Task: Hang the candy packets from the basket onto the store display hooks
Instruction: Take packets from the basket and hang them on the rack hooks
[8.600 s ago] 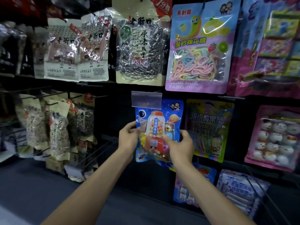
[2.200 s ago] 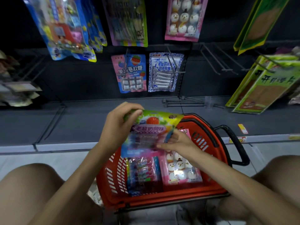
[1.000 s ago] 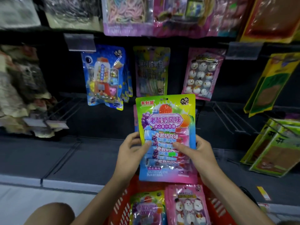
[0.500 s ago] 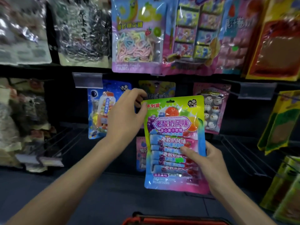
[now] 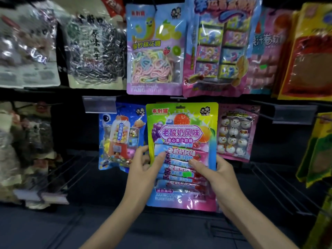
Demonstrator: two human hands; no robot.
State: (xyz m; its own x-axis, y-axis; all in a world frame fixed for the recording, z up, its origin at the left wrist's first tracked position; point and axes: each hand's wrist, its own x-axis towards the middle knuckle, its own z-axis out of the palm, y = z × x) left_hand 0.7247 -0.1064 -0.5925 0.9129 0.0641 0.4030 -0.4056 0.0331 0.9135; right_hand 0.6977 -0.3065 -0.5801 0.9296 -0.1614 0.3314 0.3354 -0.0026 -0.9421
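Note:
A rainbow-coloured fruit candy packet [image 5: 181, 133] is held upright against the middle row of the display. My left hand [image 5: 143, 169] grips its left edge, thumb on the front. My right hand [image 5: 213, 171] grips the right side, thumb across the front. The packet's top hole sits just under the upper row; whether it is on a hook I cannot tell. A blue gumball-machine packet [image 5: 116, 137] hangs to its left and a pink snowman-candy packet [image 5: 235, 133] hangs to its right. The basket is out of view.
The upper row holds a sunflower-seed bag [image 5: 95, 49], a blue sour-string candy packet [image 5: 154, 51] and a pink boxed-candy packet [image 5: 219, 47]. Bare wire hooks [image 5: 269, 184] stick out at lower right. Yellow-green packets [image 5: 319, 150] hang at far right. Seed bags [image 5: 23, 148] crowd the left.
My left hand came down from the packet's top corner to its left edge. The packet moved up into the gap between the blue and pink packets, and the view tilted up.

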